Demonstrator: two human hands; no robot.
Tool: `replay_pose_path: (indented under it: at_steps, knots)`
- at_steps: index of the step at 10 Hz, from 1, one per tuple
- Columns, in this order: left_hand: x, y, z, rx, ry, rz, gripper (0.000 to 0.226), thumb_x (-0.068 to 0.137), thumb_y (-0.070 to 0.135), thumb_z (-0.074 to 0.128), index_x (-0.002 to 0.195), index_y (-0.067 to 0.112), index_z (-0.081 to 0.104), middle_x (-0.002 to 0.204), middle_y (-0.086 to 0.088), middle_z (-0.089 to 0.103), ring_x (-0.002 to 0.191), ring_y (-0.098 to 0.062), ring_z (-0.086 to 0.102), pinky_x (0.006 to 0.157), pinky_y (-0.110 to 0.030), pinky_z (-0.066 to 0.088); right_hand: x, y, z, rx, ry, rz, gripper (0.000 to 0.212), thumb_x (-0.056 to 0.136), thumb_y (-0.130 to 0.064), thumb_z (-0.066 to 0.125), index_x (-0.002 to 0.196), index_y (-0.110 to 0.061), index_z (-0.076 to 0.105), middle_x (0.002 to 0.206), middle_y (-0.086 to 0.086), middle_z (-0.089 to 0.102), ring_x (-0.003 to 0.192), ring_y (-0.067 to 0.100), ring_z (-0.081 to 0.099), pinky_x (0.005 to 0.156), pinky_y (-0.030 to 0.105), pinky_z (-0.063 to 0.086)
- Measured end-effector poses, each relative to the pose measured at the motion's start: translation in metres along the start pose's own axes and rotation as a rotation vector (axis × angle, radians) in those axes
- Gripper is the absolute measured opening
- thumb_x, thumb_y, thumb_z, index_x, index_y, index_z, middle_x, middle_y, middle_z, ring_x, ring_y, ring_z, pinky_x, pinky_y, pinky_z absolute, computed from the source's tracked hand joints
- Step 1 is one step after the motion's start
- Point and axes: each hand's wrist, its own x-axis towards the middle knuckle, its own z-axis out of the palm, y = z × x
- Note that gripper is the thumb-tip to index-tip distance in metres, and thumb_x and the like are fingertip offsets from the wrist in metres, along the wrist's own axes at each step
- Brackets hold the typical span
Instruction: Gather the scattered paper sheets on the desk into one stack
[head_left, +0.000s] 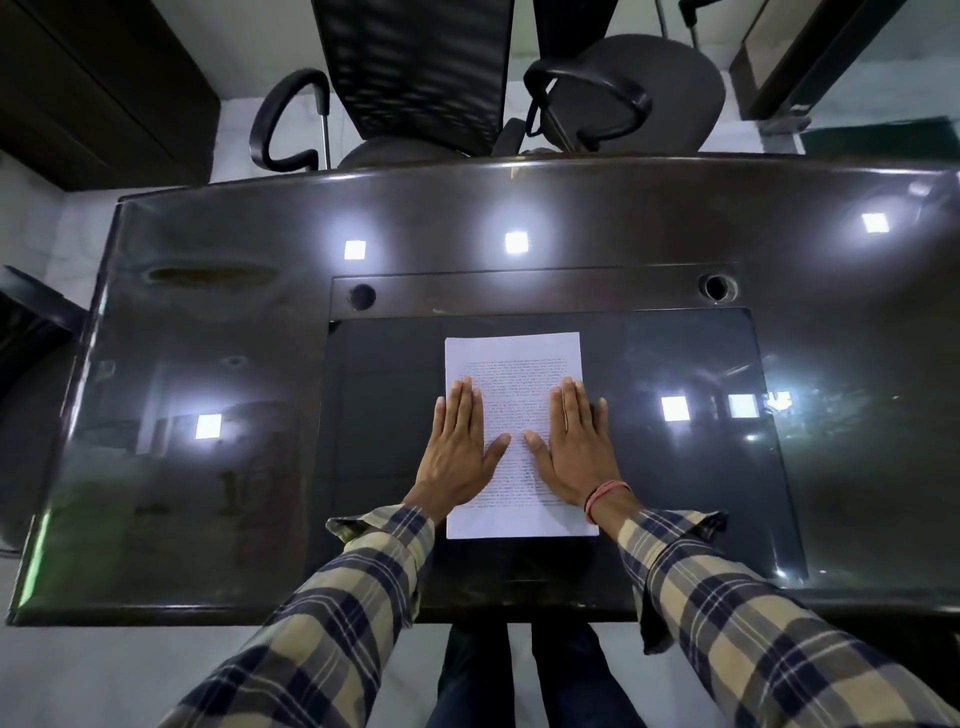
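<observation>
On the dark pad in the middle of the tabletop (208, 364), your left hand (464, 452) and your right hand (575, 447) lie flat with straight fingers, side by side, pressing down on the paper stack (514, 358). They hold nothing; they only press. The sheets look like one neat pile now, so the job seems almost done. Be careful when you lift your hands. The top is shiny and looks slippery, so a sideways push could make the sheets slide and fan out again. If a palm sticks to the top page, that page may come up with it. Lift straight up and slowly. The glossy top shows bright square lights. Two round holes (362, 296) sit in a strip behind the pad. Past the far edge stand black office chairs (415, 67) on a pale floor. A dark cabinet (104, 78) is at the far left.
</observation>
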Motion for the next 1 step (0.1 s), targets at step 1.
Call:
replay_pose_path:
  at_steps: [1]
  knots:
    - [-0.0008, 0.0024, -0.0122, -0.073, -0.006, -0.024, 0.086, 0.106, 0.065, 0.014, 0.160, 0.008, -0.021, 0.165, -0.008, -0.035, 0.153, -0.023, -0.031, 0.126, -0.040, -0.017, -0.0029, -0.0011, -0.0145, -0.007, 0.030, -0.007, 0.084, 0.103, -0.064, 0.012, 0.162, -0.005, 0.001, 0.171, 0.015, -0.007, 0.158, 0.030, -0.009, 0.127, 0.055, -0.003]
